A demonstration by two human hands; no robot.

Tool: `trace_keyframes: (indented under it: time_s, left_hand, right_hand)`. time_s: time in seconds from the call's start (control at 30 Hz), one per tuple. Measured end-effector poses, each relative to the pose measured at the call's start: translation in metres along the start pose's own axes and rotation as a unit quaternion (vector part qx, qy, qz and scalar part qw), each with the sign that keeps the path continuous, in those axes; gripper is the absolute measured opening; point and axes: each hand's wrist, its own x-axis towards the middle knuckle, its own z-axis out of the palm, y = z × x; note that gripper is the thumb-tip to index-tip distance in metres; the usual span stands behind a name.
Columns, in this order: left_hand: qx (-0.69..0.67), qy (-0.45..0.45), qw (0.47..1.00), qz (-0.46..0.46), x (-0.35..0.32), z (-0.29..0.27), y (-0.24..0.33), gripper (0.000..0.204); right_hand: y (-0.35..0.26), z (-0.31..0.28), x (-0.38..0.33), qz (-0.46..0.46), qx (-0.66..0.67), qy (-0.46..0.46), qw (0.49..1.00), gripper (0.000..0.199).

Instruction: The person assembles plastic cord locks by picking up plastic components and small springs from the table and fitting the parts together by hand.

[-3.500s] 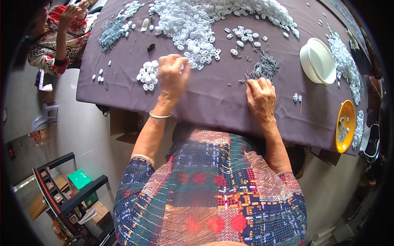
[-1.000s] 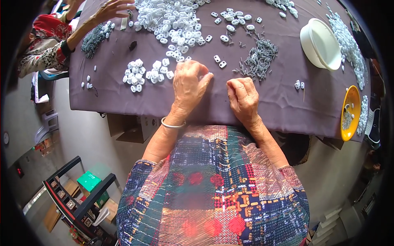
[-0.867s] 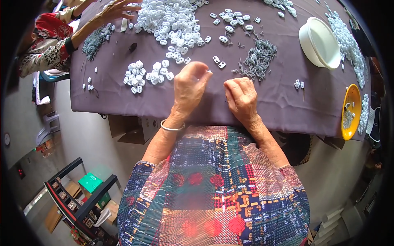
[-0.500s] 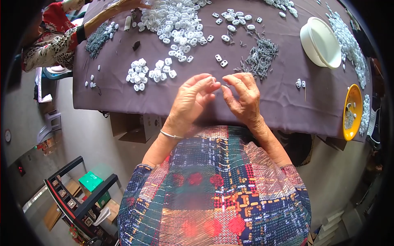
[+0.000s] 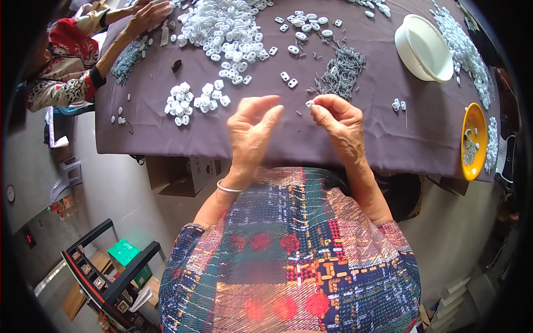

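Observation:
My right hand (image 5: 341, 125) pinches a small white plastic piece (image 5: 310, 104) between thumb and forefinger. Opposite it, my left hand (image 5: 250, 127) is raised with thumb and forefinger apart and nothing visible between them; its fingertips are slightly blurred. One tiny grey piece (image 5: 298, 113) lies on the cloth between the hands. Beyond the right hand is a pile of thin grey pieces (image 5: 343, 72), like pins or springs. Two white two-hole pieces (image 5: 288, 79) lie beside that pile. Past my left hand are two small heaps of white two-hole pieces (image 5: 179, 102).
A brown cloth (image 5: 166, 136) covers the table. A large white heap (image 5: 222, 30) lies at the back. To the right stand a white tub (image 5: 408, 50) and a tilted yellow bowl (image 5: 466, 141). Another person's hand (image 5: 149, 19) works at the far left beside a grey pile (image 5: 129, 58).
My hands have moved apart, the left one opening and the right one keeping the small white piece. The other person's hands have shifted left. The whole view has moved slightly.

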Motion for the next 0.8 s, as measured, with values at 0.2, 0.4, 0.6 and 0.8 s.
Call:
trace_keyframes:
  time_s: [0.2, 0.4, 0.6, 0.8]
  left_hand:
    - [0.339, -0.027, 0.890, 0.304, 0.012, 0.016, -0.006, 0.019]
    - [0.415, -0.071, 0.862, 0.283, 0.016, 0.024, -0.021, 0.014]
    - [-0.112, -0.145, 0.971, -0.152, 0.008, 0.011, 0.000, 0.008]
    - [-0.206, -0.113, 0.960, -0.150, -0.002, 0.005, 0.012, 0.019]
  right_hand:
    - [0.009, -0.018, 0.000, -0.090, -0.162, -0.003, 0.983, 0.010]
    - [0.009, -0.019, 0.000, -0.236, -0.354, -0.007, 0.905, 0.009]
    - [-0.003, -0.015, -0.006, 0.023, -0.037, -0.042, 0.998, 0.011]
    - [-0.014, 0.000, -0.008, 0.044, 0.045, -0.050, 0.997, 0.013]
